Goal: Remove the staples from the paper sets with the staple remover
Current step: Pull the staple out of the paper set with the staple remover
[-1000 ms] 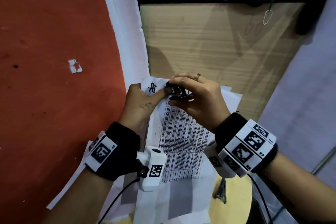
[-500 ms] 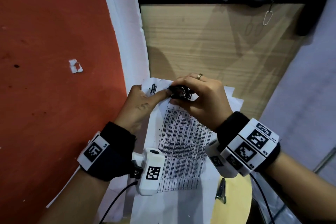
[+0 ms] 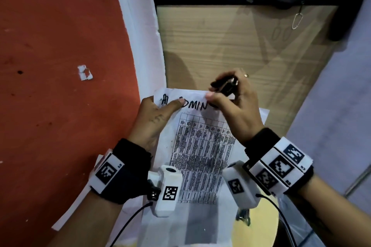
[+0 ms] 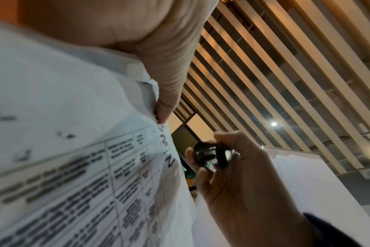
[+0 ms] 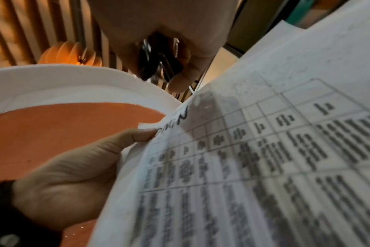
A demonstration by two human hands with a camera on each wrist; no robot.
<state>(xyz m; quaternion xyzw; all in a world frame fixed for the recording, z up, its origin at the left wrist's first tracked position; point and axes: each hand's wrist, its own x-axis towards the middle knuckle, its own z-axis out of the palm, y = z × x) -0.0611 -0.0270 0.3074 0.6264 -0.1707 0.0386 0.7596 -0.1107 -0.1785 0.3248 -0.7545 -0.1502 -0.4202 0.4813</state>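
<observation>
Pinched between thumb and fingers of the left hand (image 3: 152, 120), the paper set (image 3: 200, 146) is held up by its top left corner, the thumb lying flat across the handwritten heading. Curled fingers of the right hand (image 3: 239, 110) clamp the staple remover (image 3: 225, 85), a small black tool with metal claws, which sits just above the sheet's top edge and apart from the corner; the right thumb tip rests at that edge near the middle. In the left wrist view the corner under the left thumb looks torn and ragged (whether a staple is lodged there I cannot tell, the spot being too blurred). My reading is that one pull has just ended or the tool is between bites, so the step in hand is checking that corner. Next the claws need bringing down to the corner, slid under any staple crown left, while the left hand keeps the sheets taut so the paper does not rip further.
</observation>
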